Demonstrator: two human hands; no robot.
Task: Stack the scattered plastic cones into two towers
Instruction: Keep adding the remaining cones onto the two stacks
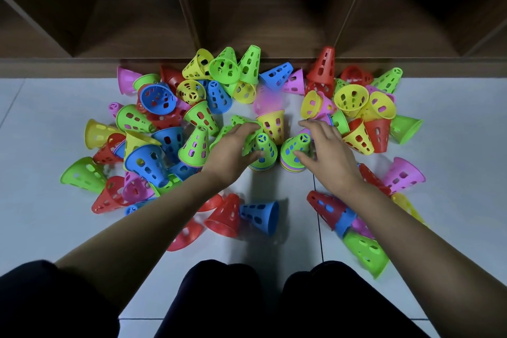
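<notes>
Nearest the camera are two knees in black trousers (219, 296) on a white tiled floor (274, 192). Both bare forearms reach forward.

Between the forearms, one red perforated plastic cone (225, 217) and one blue perforated plastic cone (260, 217) lie on their sides, touching. Under the right forearm lies a nested row of cones (343, 217) showing four colours: red, blue, pink, green.

Two towers stand side by side at centre. The left hand (233, 145) grips the green top cone (263, 145) of the left tower (262, 166), fingers curled round it. The right hand (326, 151) is open, fingers spread, its thumb touching the green top cone (295, 147) of the right tower (290, 166).

Beyond and on both sides lie scattered loose cones (164, 107) in five colours, too overlapped to count. Behind them stands a dark wooden shelf unit (247, 22). No readable writing is visible.
</notes>
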